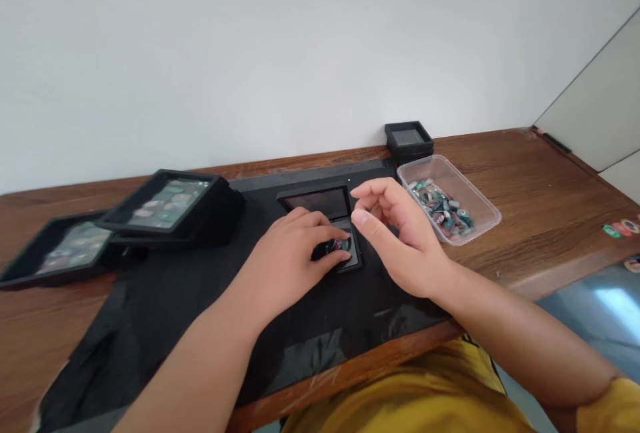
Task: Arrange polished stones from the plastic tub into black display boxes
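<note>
A small black display box [356, 261] lies on the black mat with its lid [320, 202] raised and tilted back. Inside its pale grey base is a small green and purplish polished stone [344, 244]. My left hand [300, 246] reaches over the box, its thumb and index finger closed on that stone; the other fingers hide part of the base. To the right of the box my right hand [400, 236] hovers with thumb and fingers curved and apart, nothing visible between them. Beyond it stands a clear plastic tub [483, 209] holding several loose stones [445, 209].
On the left, black display boxes filled with stones [165, 205] are stacked, with another filled box [75, 246] beside them. More black boxes [409, 141] stand against the wall. The black mat [320, 333] covers part of the wooden table [530, 186]. Small coloured discs [620, 227] lie near the right edge.
</note>
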`<state>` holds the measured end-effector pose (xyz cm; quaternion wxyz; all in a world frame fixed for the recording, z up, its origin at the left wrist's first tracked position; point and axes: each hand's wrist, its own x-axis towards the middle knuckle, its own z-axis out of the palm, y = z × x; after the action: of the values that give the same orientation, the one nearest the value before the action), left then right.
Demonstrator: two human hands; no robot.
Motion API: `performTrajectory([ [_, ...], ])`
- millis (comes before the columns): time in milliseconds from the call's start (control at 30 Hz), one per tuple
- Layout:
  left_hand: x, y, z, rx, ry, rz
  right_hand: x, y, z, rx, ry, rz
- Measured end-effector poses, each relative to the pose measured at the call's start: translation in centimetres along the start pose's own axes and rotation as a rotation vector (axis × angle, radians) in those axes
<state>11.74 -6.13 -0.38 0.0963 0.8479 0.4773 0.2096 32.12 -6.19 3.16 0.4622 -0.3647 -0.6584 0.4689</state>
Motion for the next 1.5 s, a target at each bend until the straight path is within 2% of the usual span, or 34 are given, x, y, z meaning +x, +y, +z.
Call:
performTrajectory([
  [200, 0.0, 0.2, 0.1, -0.018, -0.054, -0.047, 0.1, 0.0, -0.1, -0.109, -0.094, 0.017],
  [533, -0.1, 0.2, 0.0, -0.037, -0.039, -0.063, 0.3, 0.1, -0.4, -0.254, -0.190, 0.020],
  [967, 0.2, 0.3, 0.0, 0.040, -0.078, -0.048, 0.6, -0.2, -0.6, -0.819, -0.370, 0.167],
  [1067, 0.4, 0.5, -0.2, 0.040, -0.121, -0.076, 0.6, -0.3, -0.5, -0.905, -0.412, 0.194],
  [1200, 0.5, 0.6, -0.3, 0.008, -0.120, -0.091, 0.6, 0.0, -0.5, -0.955, -0.444, 0.209],
  [1300, 0.6, 1.0, -0.5, -0.053, -0.083, -0.119, 0.6, 0.2, -0.4, -0.944, -0.415, 0.177],
  [1500, 0.9, 2.3, -1.6, -0.342, 0.064, -0.277, 0.6, 0.5, -0.1, -0.796, -0.183, 0.049],
])
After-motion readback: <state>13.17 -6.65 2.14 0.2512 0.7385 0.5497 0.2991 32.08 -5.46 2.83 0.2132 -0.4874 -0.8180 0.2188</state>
